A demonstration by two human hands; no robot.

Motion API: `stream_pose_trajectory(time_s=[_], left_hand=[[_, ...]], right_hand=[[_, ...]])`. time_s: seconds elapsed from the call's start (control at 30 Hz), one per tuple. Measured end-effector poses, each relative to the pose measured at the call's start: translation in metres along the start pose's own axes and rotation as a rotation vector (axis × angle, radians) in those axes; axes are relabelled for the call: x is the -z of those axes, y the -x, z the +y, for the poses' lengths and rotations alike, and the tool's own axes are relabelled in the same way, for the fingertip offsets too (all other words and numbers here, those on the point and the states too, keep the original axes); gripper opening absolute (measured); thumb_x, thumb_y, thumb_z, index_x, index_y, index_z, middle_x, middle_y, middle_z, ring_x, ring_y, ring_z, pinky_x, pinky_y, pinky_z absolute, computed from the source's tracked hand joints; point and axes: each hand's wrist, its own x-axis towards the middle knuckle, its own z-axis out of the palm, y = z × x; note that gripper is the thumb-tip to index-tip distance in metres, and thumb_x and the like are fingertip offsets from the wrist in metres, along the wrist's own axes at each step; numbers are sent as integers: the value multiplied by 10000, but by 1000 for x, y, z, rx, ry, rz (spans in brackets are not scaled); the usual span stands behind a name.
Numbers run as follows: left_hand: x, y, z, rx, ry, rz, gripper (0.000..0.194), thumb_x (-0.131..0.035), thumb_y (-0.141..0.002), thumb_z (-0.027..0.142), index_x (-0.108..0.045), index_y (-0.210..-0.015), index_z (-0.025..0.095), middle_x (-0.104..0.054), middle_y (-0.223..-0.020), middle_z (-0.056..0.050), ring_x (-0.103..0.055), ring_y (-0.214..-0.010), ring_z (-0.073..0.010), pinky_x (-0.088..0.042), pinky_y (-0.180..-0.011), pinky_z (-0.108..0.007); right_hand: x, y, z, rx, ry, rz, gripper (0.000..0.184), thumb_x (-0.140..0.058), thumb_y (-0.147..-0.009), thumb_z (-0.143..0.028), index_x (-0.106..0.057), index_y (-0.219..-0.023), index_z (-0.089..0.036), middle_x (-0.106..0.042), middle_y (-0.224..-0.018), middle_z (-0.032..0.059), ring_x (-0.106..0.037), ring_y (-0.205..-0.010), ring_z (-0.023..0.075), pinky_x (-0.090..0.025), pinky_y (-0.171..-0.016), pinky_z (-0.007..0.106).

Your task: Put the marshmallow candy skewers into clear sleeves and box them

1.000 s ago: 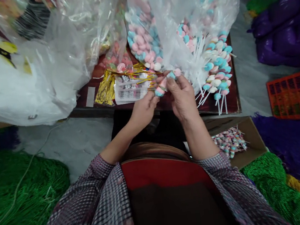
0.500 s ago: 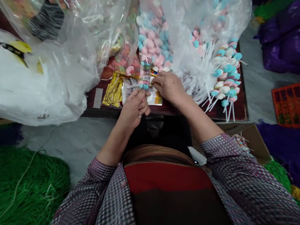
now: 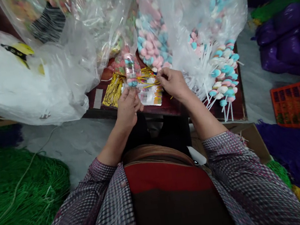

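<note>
Wrapped candy (image 3: pixel 130 70): left hand (image 3: pixel 128 106) fingers closed on its near end. Right hand (image 3: pixel 174 83) fingers bunched beside gold ties (image 3: pixel 147 72); can't tell if gripping any.

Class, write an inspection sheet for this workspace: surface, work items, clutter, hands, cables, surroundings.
Surface: dark reddish table, mostly covered.
Work items: clear-wrapped marshmallow stack; gold twist ties; printed wrappers; marshmallow lollipops, right.
Clutter: bag of pink, blue and white marshmallows; white plastic bag, left.
Hands: left hand holds the marshmallow stack by its near end; right hand pinches beside the gold twist ties, grip unclear.
Cables: pale cord at left; whether electrical, cannot tell.
Surroundings: green stringy heap, left; cardboard box and orange crate, right.
</note>
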Motion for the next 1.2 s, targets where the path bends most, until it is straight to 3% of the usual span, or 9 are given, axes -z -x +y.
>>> stream_pose_trajectory(time_s=[0.13,0.27,0.47,0.7,0.87,0.97,1.1,1.2], left_hand=[[3,-5,6,13,62,63,299,-574,-1002,288,-548,-717,198,-269,-428,125,-191,-314,-38,-314,-357,-168],[6,-8,5,51,100,83,315,-530,-1026,281,-555,-724,196,-272,-430,123,-197,-312,-42,-334,-371,-177],[8,-8,4,55,104,71,290,-557,-1015,324,-554,-752,201,-269,-439,127,-203,-322,-38,-337,-389,-176],[9,-8,4,60,56,52,289,-639,-963,415,-542,-776,216,-262,-452,135,-204,-331,-38,-347,-399,-179],[8,-8,4,58,38,49,299,-637,-966,411,-544,-759,216,-256,-441,131,-195,-331,-38,-344,-398,-183],[7,-8,3,54,41,45,299,-629,-972,400,-540,-755,215,-254,-433,132,-191,-326,-39,-339,-393,-182],[8,-8,3,45,40,28,294,-639,-965,402,-535,-770,208,-264,-437,137,-203,-323,-36,-349,-391,-172],[9,-8,3,52,32,36,297,-638,-965,404,-531,-768,209,-263,-441,137,-209,-322,-36,-345,-390,-169]], right_hand=[[-10,-7,-7,46,108,-16,294,-465,-944,-191,-721,-1088,-193,-738,-1158,121,-655,-1068,282,-494,-912,401],[-19,-16,-13,3,187,-84,259,-518,-934,-228,-721,-1088,-184,-698,-1241,154,-654,-1050,304,-513,-893,424],[-21,-22,-4,-4,105,-43,237,-525,-919,-216,-749,-988,-177,-754,-1100,133,-662,-1009,277,-498,-919,400],[-21,-18,4,-83,-94,74,264,-547,-912,-259,-799,-933,-185,-777,-857,47,-695,-868,225,-514,-854,361],[-21,-17,7,-117,-113,106,284,-525,-906,-273,-791,-877,-179,-763,-810,47,-688,-833,213,-517,-827,352],[-19,-14,2,-128,-48,88,310,-478,-939,-263,-775,-924,-175,-768,-877,77,-680,-851,221,-512,-819,358],[-13,-11,-16,-36,86,65,298,-476,-966,-240,-757,-1043,-181,-753,-1084,130,-658,-1027,262,-488,-910,390],[-8,-9,-30,21,118,-30,275,-502,-966,-260,-766,-1026,-209,-744,-1073,114,-641,-1031,268,-479,-894,384]])
